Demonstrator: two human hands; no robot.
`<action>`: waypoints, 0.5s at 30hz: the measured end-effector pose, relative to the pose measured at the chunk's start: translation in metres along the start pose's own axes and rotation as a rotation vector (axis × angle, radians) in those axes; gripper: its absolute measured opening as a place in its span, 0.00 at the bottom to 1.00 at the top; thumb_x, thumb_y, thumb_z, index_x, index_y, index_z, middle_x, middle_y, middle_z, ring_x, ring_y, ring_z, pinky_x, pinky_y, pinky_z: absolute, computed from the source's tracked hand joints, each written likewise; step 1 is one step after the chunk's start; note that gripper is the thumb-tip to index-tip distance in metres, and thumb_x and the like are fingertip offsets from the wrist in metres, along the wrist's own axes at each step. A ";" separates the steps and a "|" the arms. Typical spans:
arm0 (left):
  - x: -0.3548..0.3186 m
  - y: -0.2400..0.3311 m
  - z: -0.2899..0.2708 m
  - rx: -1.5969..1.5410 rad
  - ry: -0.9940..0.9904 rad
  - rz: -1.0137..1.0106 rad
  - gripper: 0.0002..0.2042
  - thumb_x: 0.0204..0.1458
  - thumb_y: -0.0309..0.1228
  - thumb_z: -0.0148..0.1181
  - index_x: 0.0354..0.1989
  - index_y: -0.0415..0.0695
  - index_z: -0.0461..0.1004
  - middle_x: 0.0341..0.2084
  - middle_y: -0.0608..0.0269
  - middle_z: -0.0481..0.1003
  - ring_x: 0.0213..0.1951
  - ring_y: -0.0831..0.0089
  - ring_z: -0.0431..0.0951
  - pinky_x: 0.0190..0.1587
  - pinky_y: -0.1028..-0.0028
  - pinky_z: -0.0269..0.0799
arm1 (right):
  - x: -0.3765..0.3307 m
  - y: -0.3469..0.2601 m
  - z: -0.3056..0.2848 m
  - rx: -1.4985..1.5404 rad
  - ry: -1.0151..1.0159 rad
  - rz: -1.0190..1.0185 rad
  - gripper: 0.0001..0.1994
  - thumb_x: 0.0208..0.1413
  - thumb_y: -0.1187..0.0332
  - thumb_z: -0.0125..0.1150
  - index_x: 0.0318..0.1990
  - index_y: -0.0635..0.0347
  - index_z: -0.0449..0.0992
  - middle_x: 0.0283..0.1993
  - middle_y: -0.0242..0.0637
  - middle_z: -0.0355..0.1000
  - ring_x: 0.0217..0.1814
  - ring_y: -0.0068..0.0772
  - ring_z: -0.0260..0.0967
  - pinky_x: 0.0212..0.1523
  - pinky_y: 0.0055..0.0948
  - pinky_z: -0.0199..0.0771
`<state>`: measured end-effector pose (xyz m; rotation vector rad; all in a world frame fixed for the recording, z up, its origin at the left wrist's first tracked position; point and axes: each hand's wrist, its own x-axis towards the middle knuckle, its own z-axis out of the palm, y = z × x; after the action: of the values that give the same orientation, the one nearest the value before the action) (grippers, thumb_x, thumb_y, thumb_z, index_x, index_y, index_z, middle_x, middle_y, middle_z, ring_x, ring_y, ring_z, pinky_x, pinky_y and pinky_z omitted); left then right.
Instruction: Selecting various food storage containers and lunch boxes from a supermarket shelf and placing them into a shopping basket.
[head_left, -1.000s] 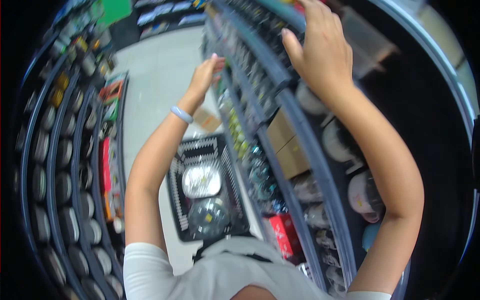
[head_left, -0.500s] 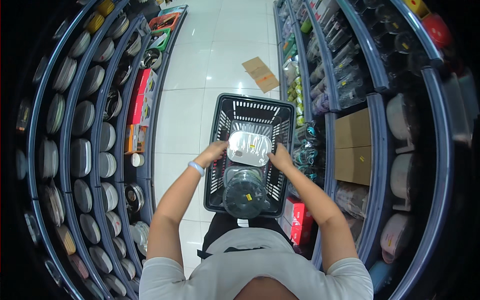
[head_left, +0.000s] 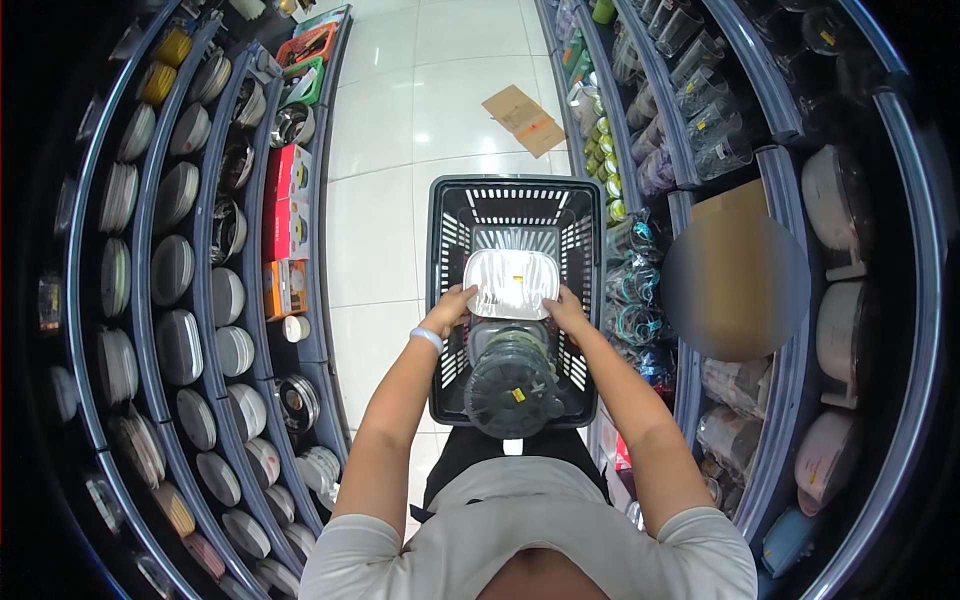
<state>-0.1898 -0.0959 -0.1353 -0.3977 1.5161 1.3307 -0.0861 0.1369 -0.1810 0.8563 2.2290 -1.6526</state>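
Fingers of both my hands pinch the silver foil tray (head_left: 511, 284) by its near corners, my left hand (head_left: 449, 310) on its left side, my right hand (head_left: 567, 308) on its right. Half a second ago the tray sat closer to me; now it has moved further out over the black basket (head_left: 447, 232), just beyond the stack of round dark lids (head_left: 512, 380) lying in it. I judge I'm lowering it in
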 end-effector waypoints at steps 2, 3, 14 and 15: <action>-0.008 0.016 0.012 -0.008 -0.014 0.063 0.21 0.53 0.43 0.47 0.51 0.45 0.60 0.46 0.62 0.67 0.49 0.70 0.65 0.52 0.66 0.57 | 0.001 -0.001 -0.013 0.030 0.047 -0.053 0.20 0.43 0.65 0.56 0.44 0.67 0.67 0.39 0.52 0.70 0.44 0.48 0.67 0.45 0.35 0.64; -0.015 0.022 0.017 -0.014 0.011 0.114 0.18 0.53 0.42 0.47 0.48 0.45 0.62 0.45 0.63 0.67 0.48 0.73 0.65 0.52 0.66 0.56 | -0.002 -0.001 -0.021 0.034 0.067 -0.057 0.20 0.43 0.65 0.56 0.44 0.67 0.67 0.39 0.52 0.70 0.44 0.48 0.67 0.45 0.35 0.64; -0.174 0.145 0.035 -0.164 -0.201 0.719 0.20 0.56 0.36 0.44 0.56 0.43 0.58 0.51 0.64 0.65 0.53 0.74 0.62 0.53 0.66 0.56 | -0.134 -0.171 -0.083 0.208 0.267 -0.560 0.30 0.45 0.62 0.61 0.54 0.69 0.60 0.57 0.50 0.58 0.61 0.38 0.52 0.60 0.32 0.48; -0.191 0.156 0.040 -0.112 -0.201 0.766 0.21 0.56 0.36 0.43 0.57 0.42 0.58 0.51 0.63 0.64 0.53 0.73 0.62 0.53 0.67 0.56 | -0.145 -0.181 -0.088 0.177 0.307 -0.640 0.33 0.44 0.62 0.62 0.56 0.68 0.57 0.58 0.50 0.56 0.62 0.39 0.49 0.61 0.33 0.46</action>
<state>-0.2142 -0.0786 0.1125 0.2865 1.4774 1.9794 -0.0622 0.1391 0.0657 0.4728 2.8071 -2.1318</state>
